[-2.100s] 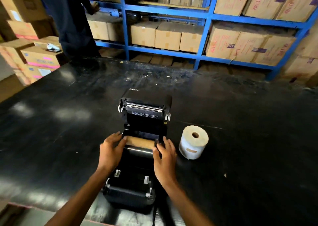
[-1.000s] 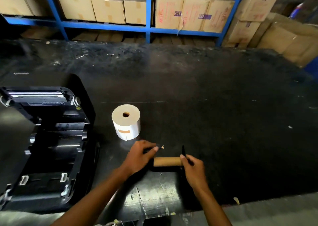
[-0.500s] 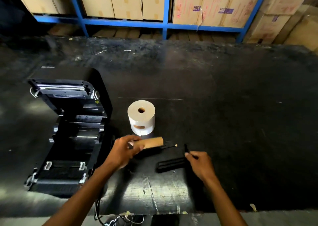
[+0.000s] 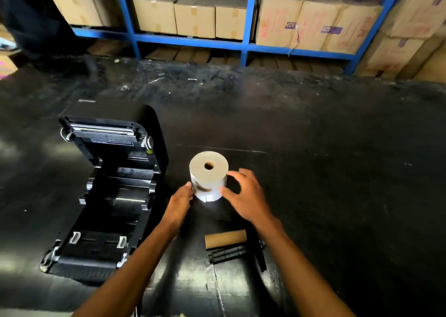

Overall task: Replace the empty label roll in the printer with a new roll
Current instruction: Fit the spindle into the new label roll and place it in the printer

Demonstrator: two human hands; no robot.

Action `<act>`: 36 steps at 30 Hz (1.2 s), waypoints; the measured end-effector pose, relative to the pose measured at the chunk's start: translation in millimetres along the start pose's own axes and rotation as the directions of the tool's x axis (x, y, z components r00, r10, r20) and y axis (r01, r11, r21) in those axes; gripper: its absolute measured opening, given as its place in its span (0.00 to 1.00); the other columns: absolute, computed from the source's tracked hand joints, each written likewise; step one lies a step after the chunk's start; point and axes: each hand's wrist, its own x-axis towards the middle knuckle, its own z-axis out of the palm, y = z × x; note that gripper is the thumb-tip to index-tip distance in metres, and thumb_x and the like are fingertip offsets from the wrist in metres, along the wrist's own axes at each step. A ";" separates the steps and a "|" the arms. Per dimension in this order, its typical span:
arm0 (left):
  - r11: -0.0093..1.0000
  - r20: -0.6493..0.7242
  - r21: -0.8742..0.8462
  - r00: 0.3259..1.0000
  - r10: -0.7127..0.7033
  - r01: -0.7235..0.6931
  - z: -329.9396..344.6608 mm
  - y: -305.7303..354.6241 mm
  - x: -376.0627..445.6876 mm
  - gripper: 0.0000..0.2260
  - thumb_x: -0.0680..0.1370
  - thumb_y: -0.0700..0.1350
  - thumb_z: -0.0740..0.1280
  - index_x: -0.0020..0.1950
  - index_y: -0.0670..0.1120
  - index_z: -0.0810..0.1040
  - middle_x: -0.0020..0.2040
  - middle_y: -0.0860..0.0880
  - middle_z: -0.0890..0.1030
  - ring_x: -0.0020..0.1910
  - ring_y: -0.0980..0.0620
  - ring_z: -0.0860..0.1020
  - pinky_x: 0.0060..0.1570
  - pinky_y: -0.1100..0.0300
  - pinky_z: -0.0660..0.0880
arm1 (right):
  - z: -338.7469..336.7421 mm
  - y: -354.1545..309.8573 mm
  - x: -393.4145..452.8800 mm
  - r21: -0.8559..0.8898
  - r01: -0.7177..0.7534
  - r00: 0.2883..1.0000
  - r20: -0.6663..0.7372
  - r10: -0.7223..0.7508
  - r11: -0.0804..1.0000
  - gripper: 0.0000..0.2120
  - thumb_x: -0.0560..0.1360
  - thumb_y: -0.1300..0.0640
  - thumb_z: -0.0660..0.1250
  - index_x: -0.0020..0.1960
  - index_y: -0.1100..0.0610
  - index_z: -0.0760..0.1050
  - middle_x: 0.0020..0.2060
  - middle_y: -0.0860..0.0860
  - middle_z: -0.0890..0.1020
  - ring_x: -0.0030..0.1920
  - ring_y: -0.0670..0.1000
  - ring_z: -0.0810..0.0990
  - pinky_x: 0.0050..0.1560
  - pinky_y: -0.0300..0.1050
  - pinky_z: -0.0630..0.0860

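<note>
The black label printer (image 4: 106, 191) lies on the black table at the left, lid open, its roll bay holding nothing. A new white label roll (image 4: 208, 175) stands on end just right of it. My left hand (image 4: 181, 202) touches the roll's left side with its fingertips. My right hand (image 4: 243, 196) is spread at the roll's right side, fingers apart and curved around it, thumb at the roll's lower right. Nearer me lie the empty brown cardboard core (image 4: 225, 239) and the black spindle (image 4: 228, 254), side by side, both let go.
The black table (image 4: 337, 184) stretches wide to the right and back. Blue shelving (image 4: 248, 22) with cardboard boxes stands behind it. A person in dark clothes (image 4: 31, 15) is at the far left. A cable hangs at the table's near edge.
My left hand has set down the cardboard core and my right hand the spindle. Both hands have moved forward to the new roll's sides.
</note>
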 end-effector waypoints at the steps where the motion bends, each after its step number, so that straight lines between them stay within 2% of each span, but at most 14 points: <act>1: 0.993 0.048 -0.082 0.995 -0.085 0.089 2.5 4.3 4.3 0.22 0.81 0.55 0.52 0.69 0.45 0.70 0.67 0.44 0.75 0.66 0.46 0.71 0.66 0.50 0.64 | 9.6 -14.1 10.9 -0.052 0.057 0.996 0.077 -0.053 0.997 0.28 0.69 0.47 0.71 0.67 0.53 0.71 0.72 0.58 0.63 0.70 0.57 0.64 0.67 0.48 0.65; 3: 0.977 0.101 -0.133 0.983 -0.156 0.169 4.3 7.4 8.7 0.27 0.81 0.59 0.47 0.72 0.45 0.66 0.70 0.45 0.71 0.70 0.45 0.68 0.68 0.48 0.61 | 28.5 -30.4 27.4 -0.190 0.100 0.982 0.175 -0.066 0.977 0.32 0.69 0.43 0.70 0.69 0.51 0.66 0.76 0.58 0.52 0.73 0.59 0.57 0.68 0.54 0.65; 5: 0.974 0.108 -0.124 0.978 -0.177 0.190 3.7 7.7 8.4 0.29 0.80 0.61 0.45 0.72 0.45 0.66 0.71 0.45 0.71 0.70 0.46 0.68 0.68 0.48 0.62 | 39.0 -33.4 37.2 -0.282 0.068 0.983 0.180 -0.017 0.957 0.31 0.71 0.43 0.68 0.70 0.52 0.63 0.76 0.58 0.47 0.72 0.61 0.56 0.66 0.57 0.68; 9: 0.977 0.058 -0.099 0.981 -0.184 0.189 1.8 13.4 3.1 0.29 0.79 0.62 0.49 0.70 0.44 0.70 0.66 0.44 0.75 0.65 0.46 0.72 0.64 0.50 0.65 | 36.6 -31.2 46.2 -0.285 0.053 0.987 0.160 -0.007 0.957 0.28 0.71 0.44 0.69 0.66 0.54 0.68 0.74 0.55 0.53 0.67 0.61 0.66 0.61 0.53 0.72; 10: 0.980 0.020 -0.081 0.983 -0.181 0.182 2.2 15.0 1.2 0.28 0.79 0.61 0.52 0.67 0.43 0.72 0.63 0.43 0.77 0.61 0.46 0.74 0.60 0.51 0.67 | 31.7 -30.8 47.3 -0.204 0.011 0.991 0.129 0.016 0.979 0.27 0.69 0.45 0.70 0.64 0.55 0.71 0.72 0.55 0.59 0.64 0.60 0.69 0.60 0.50 0.72; 12: 0.986 -0.045 -0.031 0.985 -0.167 0.166 4.4 21.7 -5.1 0.26 0.77 0.61 0.58 0.60 0.42 0.78 0.54 0.42 0.79 0.50 0.47 0.74 0.49 0.55 0.68 | 17.0 -28.9 46.6 0.134 -0.143 0.989 0.064 0.135 0.981 0.22 0.69 0.47 0.72 0.58 0.59 0.77 0.61 0.56 0.75 0.57 0.57 0.78 0.53 0.47 0.75; 14: 0.988 -0.043 -0.075 0.989 -0.142 0.139 9.5 30.0 -14.6 0.24 0.75 0.63 0.61 0.51 0.44 0.80 0.48 0.44 0.80 0.45 0.46 0.76 0.42 0.55 0.69 | -0.8 -30.1 35.3 0.496 -0.337 0.941 0.162 0.296 0.800 0.16 0.71 0.47 0.71 0.52 0.57 0.80 0.50 0.55 0.83 0.49 0.53 0.83 0.44 0.47 0.79; 16: 0.976 -0.014 -0.199 0.995 -0.095 0.091 17.5 38.1 -25.2 0.23 0.72 0.65 0.64 0.50 0.46 0.81 0.47 0.47 0.85 0.45 0.47 0.82 0.39 0.59 0.74 | -13.3 -28.7 19.0 0.607 -0.431 0.902 0.275 0.333 0.668 0.13 0.71 0.45 0.70 0.49 0.54 0.80 0.46 0.52 0.85 0.46 0.50 0.83 0.41 0.47 0.82; 20: 0.920 0.050 -0.379 0.995 -0.087 0.100 33.9 43.1 -46.7 0.20 0.71 0.59 0.69 0.53 0.45 0.81 0.48 0.45 0.86 0.45 0.47 0.83 0.36 0.56 0.78 | -24.7 -27.7 -17.5 0.684 -0.436 0.898 0.289 0.332 0.585 0.13 0.74 0.46 0.67 0.50 0.54 0.80 0.47 0.53 0.85 0.48 0.50 0.84 0.48 0.49 0.82; 22: 0.893 0.045 -0.438 0.995 -0.092 0.103 39.7 41.1 -57.2 0.20 0.71 0.55 0.71 0.55 0.42 0.80 0.50 0.41 0.85 0.49 0.43 0.83 0.38 0.51 0.80 | -30.0 -28.0 -34.3 0.658 -0.347 0.934 0.178 0.310 0.668 0.12 0.75 0.48 0.65 0.53 0.54 0.80 0.48 0.51 0.86 0.48 0.48 0.84 0.47 0.43 0.82; 26: 0.928 0.015 -0.374 1.000 0.003 0.003 47.6 41.9 -75.3 0.19 0.70 0.52 0.74 0.52 0.39 0.81 0.48 0.40 0.86 0.46 0.43 0.84 0.44 0.49 0.81 | -40.5 -24.9 -55.1 0.227 -0.016 0.956 -0.282 0.082 0.974 0.19 0.75 0.55 0.67 0.65 0.51 0.74 0.70 0.52 0.69 0.70 0.50 0.65 0.71 0.46 0.63; 29: 0.942 0.018 -0.330 0.997 0.080 -0.069 50.6 46.4 -84.1 0.15 0.69 0.50 0.75 0.47 0.40 0.81 0.42 0.43 0.86 0.38 0.49 0.85 0.36 0.54 0.82 | -41.7 -27.1 -67.9 0.017 0.102 0.937 -0.337 -0.091 0.995 0.15 0.75 0.53 0.66 0.62 0.50 0.77 0.74 0.52 0.64 0.74 0.52 0.58 0.70 0.46 0.56; 32: 0.939 0.010 -0.322 0.991 0.132 -0.121 55.2 49.8 -92.4 0.13 0.68 0.48 0.76 0.46 0.40 0.80 0.37 0.47 0.85 0.33 0.53 0.84 0.29 0.61 0.78 | -43.6 -22.2 -78.7 -0.079 0.151 0.884 -0.435 -0.171 0.985 0.11 0.75 0.54 0.67 0.56 0.53 0.82 0.72 0.55 0.68 0.72 0.55 0.62 0.66 0.44 0.56; 36: 0.949 0.003 -0.282 0.990 0.144 -0.138 59.9 50.0 -100.7 0.13 0.68 0.47 0.76 0.45 0.39 0.80 0.41 0.43 0.85 0.36 0.51 0.83 0.32 0.57 0.80 | -50.3 -19.4 -87.2 0.007 0.158 0.892 -0.430 -0.140 0.987 0.05 0.71 0.55 0.71 0.46 0.54 0.82 0.70 0.52 0.69 0.69 0.47 0.61 0.65 0.46 0.61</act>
